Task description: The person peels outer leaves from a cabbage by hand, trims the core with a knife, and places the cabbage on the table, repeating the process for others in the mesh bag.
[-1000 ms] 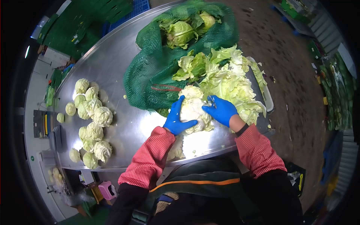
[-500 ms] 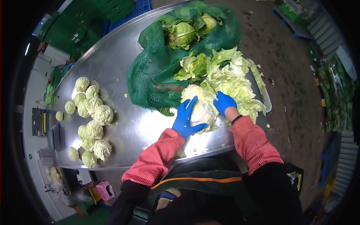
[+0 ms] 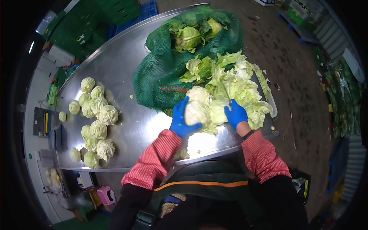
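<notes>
My left hand (image 3: 181, 119), in a blue glove, grips the left side of a pale cabbage head (image 3: 196, 114) on the metal table (image 3: 134, 134). On its right, my right hand (image 3: 235, 114), also gloved in blue, pinches a light green outer leaf (image 3: 218, 111) that spreads from the head. Another pale, rough-topped piece (image 3: 198, 93) lies just behind the head. Loose cabbage leaves (image 3: 243, 88) are heaped behind my right hand. A green net bag (image 3: 153, 80) holding cabbages (image 3: 188, 38) lies beyond.
Several trimmed cabbage heads (image 3: 108, 115) lie at the table's left. A white tray edge (image 3: 273, 105) shows beside the leaf heap at the right. Green crates (image 3: 82, 25) stand at the back left. A pink container (image 3: 104, 194) is on the floor.
My right hand has moved right and slightly down, and a leaf now spreads between it and the head. My left hand has shifted a little left with the head.
</notes>
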Tool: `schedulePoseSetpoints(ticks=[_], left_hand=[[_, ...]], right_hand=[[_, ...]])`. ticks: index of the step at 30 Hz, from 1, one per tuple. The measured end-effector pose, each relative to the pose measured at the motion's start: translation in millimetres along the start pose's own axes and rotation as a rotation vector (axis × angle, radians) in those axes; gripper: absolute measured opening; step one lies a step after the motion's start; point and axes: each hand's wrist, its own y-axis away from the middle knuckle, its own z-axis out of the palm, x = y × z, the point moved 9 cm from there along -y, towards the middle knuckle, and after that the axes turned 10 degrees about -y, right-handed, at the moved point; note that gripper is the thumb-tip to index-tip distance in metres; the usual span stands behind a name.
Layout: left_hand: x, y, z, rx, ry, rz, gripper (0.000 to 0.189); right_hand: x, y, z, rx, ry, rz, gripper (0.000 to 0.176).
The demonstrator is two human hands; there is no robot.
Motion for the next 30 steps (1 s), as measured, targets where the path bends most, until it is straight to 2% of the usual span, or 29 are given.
schedulePoseSetpoints(ticks=[1,3,6,7,9,11,13,15,17,19,23,25,27,28,29,30], left_hand=[[-34.9,-0.1,4.9,0.045,0.107,-0.031,0.107],[-60.4,2.3,10.5,0.054,0.365,-0.144,0.091],[-64.3,35.7,18.0,-0.067,1.122,-0.803,0.081],[-65.7,39.9,16.4,-0.015,1.232,-0.793,0.077],[-66.8,33.0,5.7,-0.025,1.176,-0.688,0.075],[-27.8,9.5,-13.1,-0.116,0.820,-0.547,0.075],[-11.0,-17.4,-17.9,0.069,0.339,-0.141,0.080],[44.0,-29.2,-26.6,0.141,0.085,0.194,0.094],[63.1,-27.0,4.3,-0.038,-0.071,0.116,0.115],[70.4,-16.2,29.8,-0.293,-0.574,0.083,0.118],[4.4,-23.1,27.1,-0.221,-0.285,-0.009,0.099],[-45.0,-24.6,24.1,-0.074,0.034,-0.007,0.081],[-82.7,10.9,23.8,-0.155,0.766,-0.797,0.064],[-93.5,22.6,30.6,-0.146,0.835,-0.833,0.057],[-85.8,27.5,33.5,-0.175,0.789,-0.844,0.061],[-86.2,16.3,35.6,-0.118,0.628,-0.659,0.064]], right_hand=[[3.6,-2.4,-6.7,0.039,-0.038,-0.004,0.035],[8.5,-1.5,-23.5,0.078,0.003,0.020,0.032],[7.0,-1.0,-38.5,0.054,0.024,0.012,0.031],[9.1,-2.9,-40.7,0.048,0.041,0.009,0.031],[3.5,-9.5,-36.8,0.028,0.082,-0.021,0.032],[-10.6,-10.4,-26.7,-0.015,0.146,-0.078,0.032],[-15.9,-9.9,-26.5,-0.011,0.135,-0.054,0.033],[-17.2,-5.6,-25.1,-0.005,0.121,-0.023,0.033],[-24.9,2.9,-32.0,0.000,0.018,-0.022,0.034],[-29.3,10.1,-38.6,0.012,-0.053,-0.052,0.034],[-1.6,14.6,-59.7,0.127,-0.185,-0.015,0.035],[11.0,16.9,-67.8,0.167,-0.132,-0.007,0.037],[23.9,18.6,-66.7,0.152,-0.086,0.014,0.038],[33.9,14.8,-53.5,-0.029,0.006,0.103,0.049],[23.8,17.6,-54.7,-0.013,0.031,0.074,0.055],[10.8,24.7,-50.8,-0.002,0.058,0.045,0.061]])
